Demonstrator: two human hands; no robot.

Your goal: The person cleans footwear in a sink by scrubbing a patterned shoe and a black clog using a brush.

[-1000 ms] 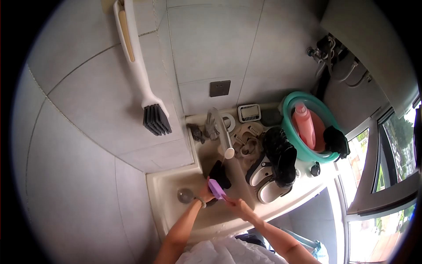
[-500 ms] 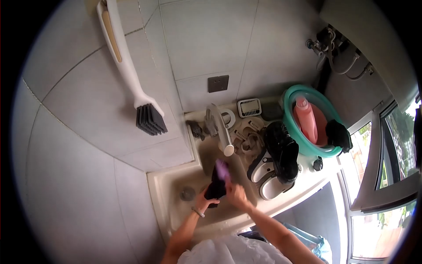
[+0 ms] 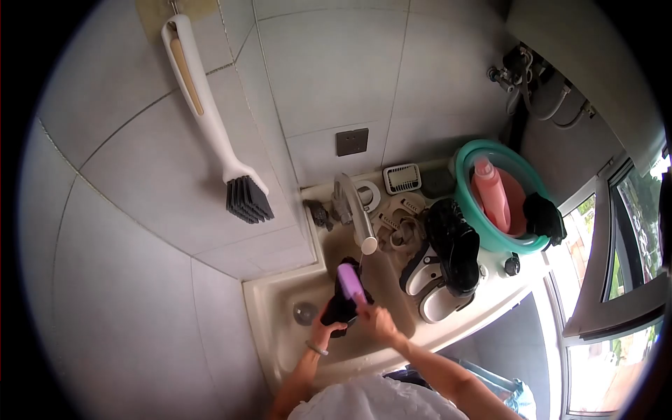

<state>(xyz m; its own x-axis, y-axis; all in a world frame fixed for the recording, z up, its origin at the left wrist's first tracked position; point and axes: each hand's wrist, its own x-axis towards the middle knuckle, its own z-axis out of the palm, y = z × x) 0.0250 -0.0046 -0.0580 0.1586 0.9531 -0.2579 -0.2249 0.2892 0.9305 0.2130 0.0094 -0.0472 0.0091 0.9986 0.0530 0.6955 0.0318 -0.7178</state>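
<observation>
Over the basin of a beige sink (image 3: 280, 283), my left hand (image 3: 327, 329) is closed around the near end of a black shoe (image 3: 339, 310). The shoe's far end points toward the tap (image 3: 358, 217). In my right hand (image 3: 378, 323) is the handle of a purple brush (image 3: 351, 281), held in a closed grip. The brush head lies against the upper part of the shoe, and its bristles are hidden. A thin stream of water seems to fall from the spout beside the shoe.
On the counter to the right are a pair of black shoes (image 3: 458, 252), white-and-black clogs (image 3: 441, 303) and beige sandals (image 3: 402, 227). A teal basin (image 3: 465, 203) holds a pink bottle (image 3: 493, 196). A white soap dish (image 3: 402, 179) stands behind. A long-handled brush (image 3: 210, 126) hangs on the left wall.
The camera view has shifted slightly, so the scene sits lower and further right. The purple brush, blurred before, now shows sharply against the shoe. Both hands keep their holds.
</observation>
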